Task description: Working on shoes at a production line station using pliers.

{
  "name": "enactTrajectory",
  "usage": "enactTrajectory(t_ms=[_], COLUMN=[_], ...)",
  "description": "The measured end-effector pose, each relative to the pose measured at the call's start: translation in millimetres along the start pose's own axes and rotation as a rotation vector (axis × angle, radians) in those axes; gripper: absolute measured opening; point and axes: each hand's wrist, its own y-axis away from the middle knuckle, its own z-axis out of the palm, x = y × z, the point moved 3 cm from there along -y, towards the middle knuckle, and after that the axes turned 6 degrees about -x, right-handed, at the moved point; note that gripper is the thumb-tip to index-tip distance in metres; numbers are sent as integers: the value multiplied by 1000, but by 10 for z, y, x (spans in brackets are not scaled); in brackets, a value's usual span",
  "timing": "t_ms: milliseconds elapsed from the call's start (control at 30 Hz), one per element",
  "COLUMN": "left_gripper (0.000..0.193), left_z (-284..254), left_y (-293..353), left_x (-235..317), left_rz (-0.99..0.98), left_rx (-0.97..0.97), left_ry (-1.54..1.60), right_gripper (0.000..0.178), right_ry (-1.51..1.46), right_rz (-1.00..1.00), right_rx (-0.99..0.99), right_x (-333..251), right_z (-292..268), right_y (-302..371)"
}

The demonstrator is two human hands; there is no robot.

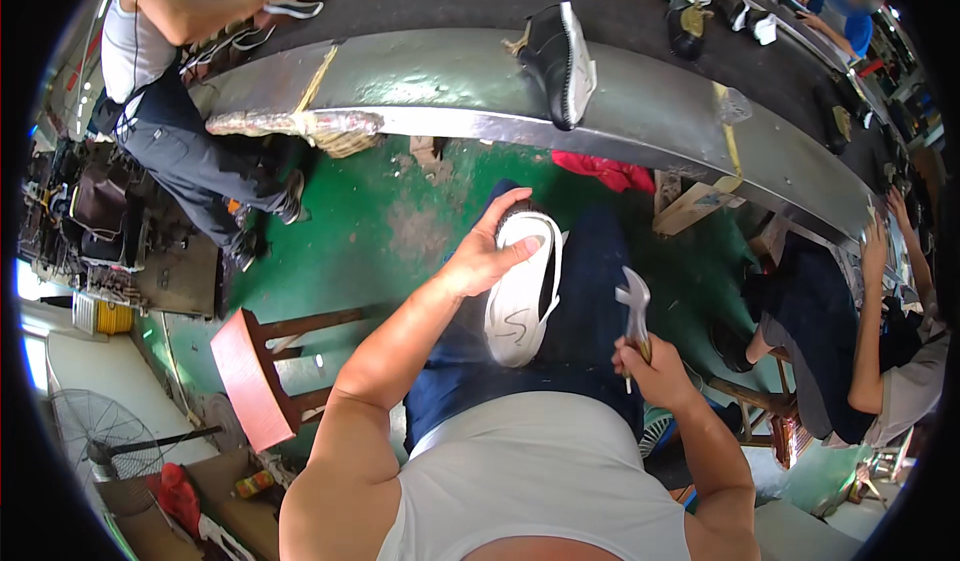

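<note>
Over my lap, my left hand [488,253] grips a white shoe [522,301] near its upper end, with the thumb lying across it. A dark curved line marks the shoe's lower part, and its dark opening faces right. To the right of the shoe, my right hand [655,369] is wrapped round the handle of a metal hammer [633,303]. The hammer's head points up and stands apart from the shoe. On the metal edge of the bench ahead rests a black shoe [550,66], tipped so its white sole faces right.
A long bench with a metal edge [440,76] curves across the front, several shoes on its dark surface. A person [150,51] stands at the left, another [890,361] sits at the right. A stool [255,376] stands by my left arm; red cloth [605,169] lies under the bench.
</note>
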Motion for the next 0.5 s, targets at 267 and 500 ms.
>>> enactTrajectory(t_ms=[267,500], left_gripper=[62,57], left_z=[-307,-470], left_y=[379,494], left_x=[48,112], left_rz=[-10,-75], left_rx=[87,163], left_ry=[-140,-295], right_gripper=[31,26], right_ry=[-192,-140], right_rz=[-224,56], right_rx=[-453,-622], right_x=[-825,-1199], right_z=[576,587], right_y=[-757,-1115])
